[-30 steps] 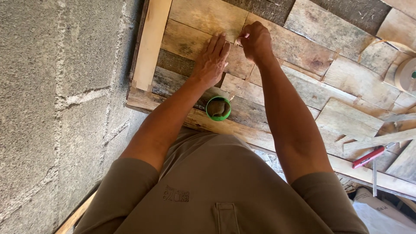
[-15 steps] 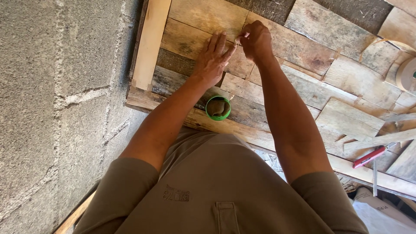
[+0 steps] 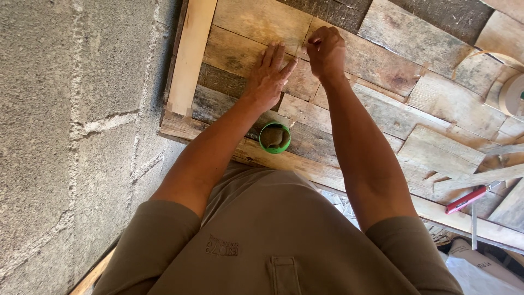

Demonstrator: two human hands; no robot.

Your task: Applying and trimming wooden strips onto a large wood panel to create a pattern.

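My left hand (image 3: 267, 76) lies flat on the weathered wooden boards (image 3: 382, 60), palm down and fingers stretched toward the right. My right hand (image 3: 326, 52) is closed just beyond those fingertips. Its thumb and fingers pinch a small pale object (image 3: 303, 49) against the wood, too small to identify. A green round cup (image 3: 274, 137) with brown contents stands on a board just below my left wrist, between my forearms.
A rough concrete block wall (image 3: 71, 136) fills the left. A pale wooden batten (image 3: 190, 54) runs along the panel's left edge. A red-handled tool (image 3: 466, 199) lies at the right, a tape roll (image 3: 514, 94) sits at the far right, and a white bag (image 3: 483, 270) is at the lower right.
Both hands stay at the same spot on the boards. The left hand's fingers have shifted slightly.
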